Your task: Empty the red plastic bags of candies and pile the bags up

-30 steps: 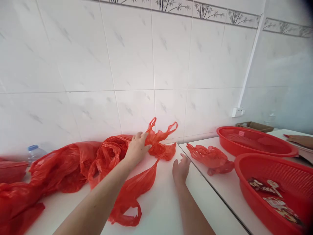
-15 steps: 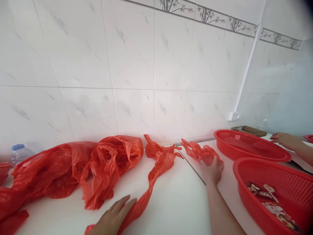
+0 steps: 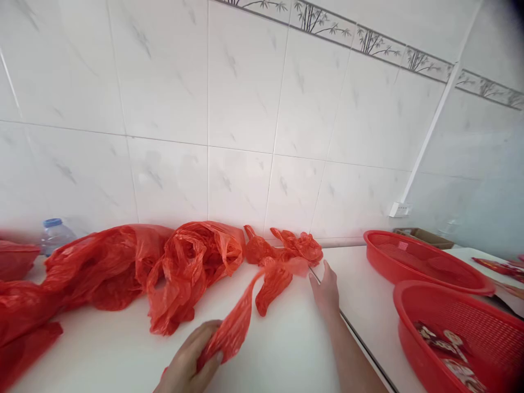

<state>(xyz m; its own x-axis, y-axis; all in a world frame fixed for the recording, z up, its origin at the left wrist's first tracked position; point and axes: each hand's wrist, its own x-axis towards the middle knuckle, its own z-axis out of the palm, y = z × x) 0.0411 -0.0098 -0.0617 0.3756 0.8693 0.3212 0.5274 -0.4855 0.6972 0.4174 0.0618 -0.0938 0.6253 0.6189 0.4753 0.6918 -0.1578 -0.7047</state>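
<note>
My left hand (image 3: pixel 192 357) is low in the view, fingers closed round the near end of a long red plastic bag (image 3: pixel 249 303) that stretches up and right across the white table (image 3: pixel 286 349). My right hand (image 3: pixel 326 286) lies near the bag's far end, fingers stretched out beside a crumpled red bag (image 3: pixel 301 245) by the wall. Whether the right hand touches the plastic I cannot tell.
More crumpled red bags (image 3: pixel 192 267) are heaped along the tiled wall to the left, with a water bottle (image 3: pixel 53 234) behind them. Two red mesh baskets (image 3: pixel 426 262) stand at the right; the nearer basket (image 3: pixel 470 327) holds snack packets. A seam runs between two tables.
My left hand has closed on the long bag and lifted its end. My right hand moved left from the small bag, which now lies by the wall. Another person's hand at right has gone.
</note>
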